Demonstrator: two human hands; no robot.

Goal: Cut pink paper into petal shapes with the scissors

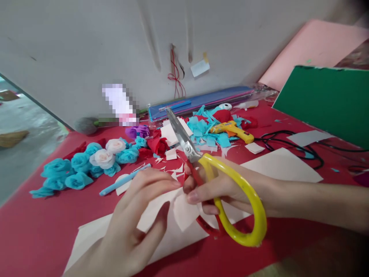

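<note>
My right hand [225, 188] is closed around a pair of scissors [230, 192] with yellow and red handles; the steel blades point up and away toward the wall. My left hand [135, 227] pinches a small piece of pale pink paper [184, 213] between thumb and fingers. Both hands meet at that piece, just above a larger pale paper sheet [92, 234] lying on the red table [34, 227].
Blue, white, purple and red paper roses [86, 161] lie at the left with a blue pen [123, 180]. A yellow glue gun [233, 130] rests among blue paper scraps, black cable [291, 144] beside it. Green board [325, 100] and pink sheet [311, 50] stand at right.
</note>
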